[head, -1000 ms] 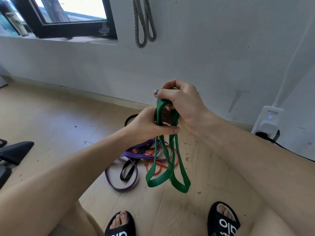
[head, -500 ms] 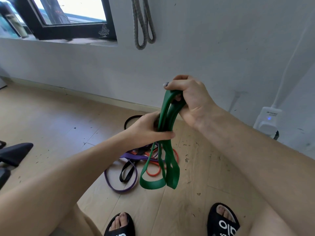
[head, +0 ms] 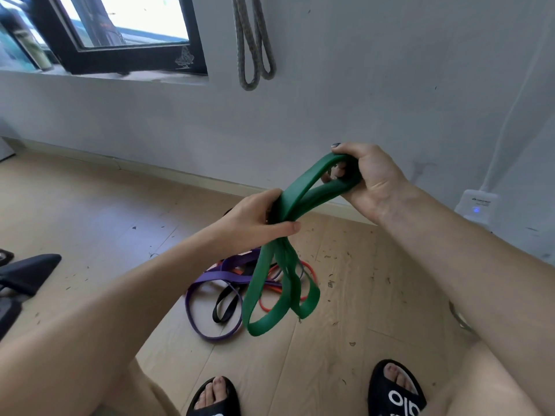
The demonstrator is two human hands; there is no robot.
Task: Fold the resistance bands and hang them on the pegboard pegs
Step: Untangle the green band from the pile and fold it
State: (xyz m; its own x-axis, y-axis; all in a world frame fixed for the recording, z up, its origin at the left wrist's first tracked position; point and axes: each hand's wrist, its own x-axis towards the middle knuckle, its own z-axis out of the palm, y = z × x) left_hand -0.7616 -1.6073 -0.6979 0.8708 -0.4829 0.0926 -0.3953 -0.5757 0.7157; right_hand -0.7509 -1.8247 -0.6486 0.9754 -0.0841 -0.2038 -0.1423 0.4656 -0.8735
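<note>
Over the wooden floor (head: 90, 211), your left hand (head: 252, 223) grips the folded green band (head: 282, 265) at its middle, thumb across the strands. Your right hand (head: 369, 178) is curled round the band's top loop, higher and nearer the wall (head: 360, 100). Two green loops hang below the left hand, off the floor. Purple band (head: 210, 310), black band (head: 225, 304) and red band (head: 300, 283) lie tangled on the floor under them. Grey band (head: 255, 46) hangs folded on the wall beside the window (head: 126, 34). White plug box (head: 477, 202) at right wall has a small label, too blurred to read, blue light on. Your sandals (head: 396, 391) show white letters, partly cut off, looks like "olo". Black chair leg (head: 27, 274) at left edge; bare floor between it and the bands.
</note>
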